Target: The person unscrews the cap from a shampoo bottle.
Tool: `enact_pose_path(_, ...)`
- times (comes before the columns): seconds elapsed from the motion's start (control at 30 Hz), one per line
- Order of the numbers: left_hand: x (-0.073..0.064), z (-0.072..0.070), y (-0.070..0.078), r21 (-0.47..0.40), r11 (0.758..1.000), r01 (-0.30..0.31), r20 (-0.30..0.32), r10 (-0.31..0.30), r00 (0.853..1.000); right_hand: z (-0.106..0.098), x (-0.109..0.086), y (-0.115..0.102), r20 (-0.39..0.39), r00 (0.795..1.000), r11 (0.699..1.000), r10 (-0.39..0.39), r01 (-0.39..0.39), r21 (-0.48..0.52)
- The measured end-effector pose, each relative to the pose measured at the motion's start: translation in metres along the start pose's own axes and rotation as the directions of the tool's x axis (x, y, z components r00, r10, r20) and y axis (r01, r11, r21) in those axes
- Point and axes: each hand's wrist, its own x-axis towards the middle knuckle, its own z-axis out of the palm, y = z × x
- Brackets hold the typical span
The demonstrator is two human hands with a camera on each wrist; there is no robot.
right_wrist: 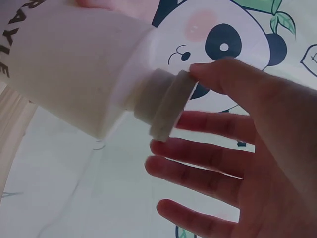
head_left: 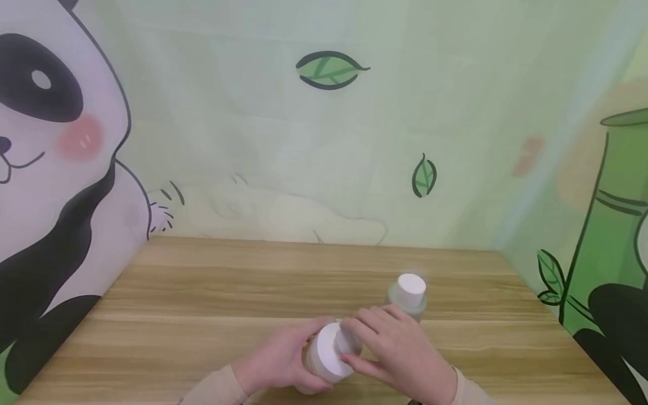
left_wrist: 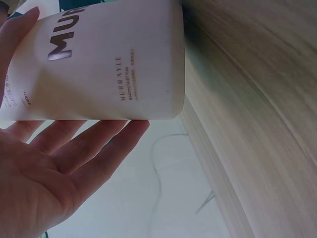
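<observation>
A white bottle (head_left: 326, 353) with MURRAYLE lettering leans at the front of the table. My left hand (head_left: 275, 355) grips it round the body, thumb on one side and fingers along the other. In the left wrist view the base of the bottle (left_wrist: 148, 64) is close over the wood. Fingers and thumb of my right hand (head_left: 397, 349) pinch the pale cap (right_wrist: 171, 106) at the bottle's neck. The right wrist view shows the thumb on the cap's upper edge and fingertips at its lower edge.
Just behind my right hand stands a second bottle (head_left: 411, 291), pale green with a white cap, its lower part hidden. The wooden table (head_left: 228, 281) meets a green cloth backdrop (head_left: 243, 112) printed with a panda, leaves and bamboo.
</observation>
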Motion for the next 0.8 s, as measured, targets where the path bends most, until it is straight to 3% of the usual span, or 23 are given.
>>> enact_pose_path(0.27, 0.0012, -0.0014, 0.0018, -0.018, 0.999, 0.026, 0.023, -0.026, 0.999, -0.0005, -0.0021, 0.004, 0.011, 0.992, 0.992, -0.129, 0.129, 0.011)
enact_pose_path(0.43, -0.0056, 0.0036, 0.003, -0.06, 0.996, 0.064, 0.049, -0.061, 0.997, 0.0006, -0.006, 0.0019, 0.011, 0.996, 0.996, -0.092, 0.092, 0.007)
enact_pose_path(0.6, -0.0071, 0.0048, 0.0008, -0.157, 0.986, 0.056, 0.079, -0.044, 0.996, 0.0033, -0.0065, 0.0017, -0.019, 0.997, 0.997, -0.069, 0.069, -0.023)
enact_pose_path(0.8, -0.0006, -0.0001, 0.0011, -0.112, 0.993, 0.047, 0.074, -0.039, 0.996, 0.0025, -0.0024, 0.0051, -0.014, 0.997, 0.997, -0.076, 0.076, -0.022)
